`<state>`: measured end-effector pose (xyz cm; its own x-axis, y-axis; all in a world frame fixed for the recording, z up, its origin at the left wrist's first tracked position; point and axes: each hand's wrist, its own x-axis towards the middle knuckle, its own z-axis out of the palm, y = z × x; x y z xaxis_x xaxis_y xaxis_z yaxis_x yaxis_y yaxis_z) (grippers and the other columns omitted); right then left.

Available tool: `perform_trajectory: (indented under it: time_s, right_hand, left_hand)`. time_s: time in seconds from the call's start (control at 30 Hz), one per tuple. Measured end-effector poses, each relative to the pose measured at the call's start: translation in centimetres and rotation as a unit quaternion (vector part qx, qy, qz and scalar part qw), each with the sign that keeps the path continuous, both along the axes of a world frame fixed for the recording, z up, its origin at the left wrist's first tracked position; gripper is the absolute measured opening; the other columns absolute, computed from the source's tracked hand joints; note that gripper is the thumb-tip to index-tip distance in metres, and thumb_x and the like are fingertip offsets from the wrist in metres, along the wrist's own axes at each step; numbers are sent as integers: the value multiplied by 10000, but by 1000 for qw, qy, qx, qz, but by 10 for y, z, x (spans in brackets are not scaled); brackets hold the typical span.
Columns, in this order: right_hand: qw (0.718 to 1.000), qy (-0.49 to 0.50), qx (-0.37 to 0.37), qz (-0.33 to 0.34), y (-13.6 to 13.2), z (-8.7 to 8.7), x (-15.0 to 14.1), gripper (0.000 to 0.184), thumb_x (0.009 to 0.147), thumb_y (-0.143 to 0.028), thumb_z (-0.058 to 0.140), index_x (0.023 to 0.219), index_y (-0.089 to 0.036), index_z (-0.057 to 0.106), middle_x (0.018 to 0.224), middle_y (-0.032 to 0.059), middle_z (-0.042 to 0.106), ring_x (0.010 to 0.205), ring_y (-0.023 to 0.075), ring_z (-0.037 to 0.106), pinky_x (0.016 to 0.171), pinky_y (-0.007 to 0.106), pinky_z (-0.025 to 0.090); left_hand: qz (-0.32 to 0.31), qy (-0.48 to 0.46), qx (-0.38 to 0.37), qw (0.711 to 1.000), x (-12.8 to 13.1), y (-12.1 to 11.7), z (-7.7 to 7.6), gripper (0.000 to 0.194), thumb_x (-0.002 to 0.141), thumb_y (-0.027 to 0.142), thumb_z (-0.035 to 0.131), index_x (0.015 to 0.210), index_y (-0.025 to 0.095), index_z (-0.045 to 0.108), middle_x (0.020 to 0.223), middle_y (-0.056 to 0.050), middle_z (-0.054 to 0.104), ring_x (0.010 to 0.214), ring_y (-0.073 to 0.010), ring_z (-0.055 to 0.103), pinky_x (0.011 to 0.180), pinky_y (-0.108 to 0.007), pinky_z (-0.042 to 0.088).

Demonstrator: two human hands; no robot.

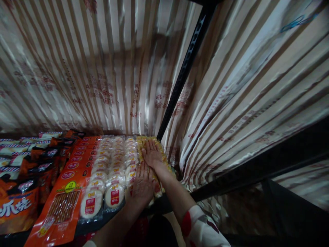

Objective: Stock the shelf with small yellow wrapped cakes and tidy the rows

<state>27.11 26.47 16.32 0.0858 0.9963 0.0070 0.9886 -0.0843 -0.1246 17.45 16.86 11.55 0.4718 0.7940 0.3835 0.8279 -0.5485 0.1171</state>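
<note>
My right hand (153,155) lies flat with fingers stretched out on a row of yellow snack packs (144,140) at the shelf's right end. Just nearer to me, my left hand (142,183) is also stretched out. Its palm rests along the border between the yellow packs and the closest row of clear-wrapped round rice crackers (132,161). Neither hand grasps a pack. Two more rows of rice crackers (114,195) stand to the left, with red labels on their front packs. Part of the yellow row is hidden under my hands and forearms.
Left of the crackers are orange packs of stick-shaped snacks (64,206), orange-and-black bags (19,206) and white striped packs (15,149). Pleated, printed sheeting (115,68) hangs behind. A black perforated post (183,68) rises at the corner, and a dark rail (257,161) runs right.
</note>
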Motion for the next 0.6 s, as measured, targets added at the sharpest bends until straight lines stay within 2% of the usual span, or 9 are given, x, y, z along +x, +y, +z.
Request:
perform_trajectory:
  time_s: [0.13, 0.23, 0.4, 0.5, 0.6]
  right_hand:
    - [1000, 5, -13, -4, -5, -7, -6, 595, 941, -411, 142, 1436, -89, 216, 1509, 91, 170, 1401, 199, 65, 1115, 366, 55]
    - [1000, 13, -18, -8, -4, -6, -6, 590, 944, -412, 148, 1440, -97, 205, 1512, 81, 158, 1401, 192, 72, 1117, 360, 69]
    - [999, 29, 31, 5, -12, 11, -1, 589, 950, -397, 119, 1424, -75, 254, 1506, 76, 184, 1398, 170, 94, 1125, 319, 82]
    - [998, 44, 52, 5, -26, 23, 2, 567, 953, -361, 128, 1407, -67, 299, 1481, 79, 269, 1388, 158, 151, 1126, 293, 114]
    - [996, 60, 60, 25, -43, 31, 6, 539, 951, -331, 161, 1383, -74, 357, 1459, 74, 324, 1372, 142, 210, 1122, 263, 154]
  left_hand:
    - [-5, -21, -3, 1000, 1, -1, 1, 486, 858, 299, 414, 1304, 109, 446, 1390, -161, 419, 1315, -284, 332, 1083, -524, 248]
    - [4, -38, -4, 999, 2, -1, 1, 492, 854, 319, 427, 1302, 116, 446, 1390, -158, 419, 1318, -279, 328, 1083, -515, 260]
    - [-4, -46, -1, 999, 0, -3, 2, 509, 846, 303, 436, 1316, 109, 422, 1416, -166, 378, 1321, -294, 320, 1081, -560, 236]
    - [-14, -57, 10, 998, -2, -5, 4, 506, 840, 272, 435, 1319, 108, 418, 1431, -172, 350, 1329, -297, 305, 1088, -581, 202]
    - [-17, -71, 8, 997, -3, -8, 9, 474, 836, 298, 446, 1270, 111, 477, 1429, -165, 357, 1332, -297, 300, 1090, -577, 202]
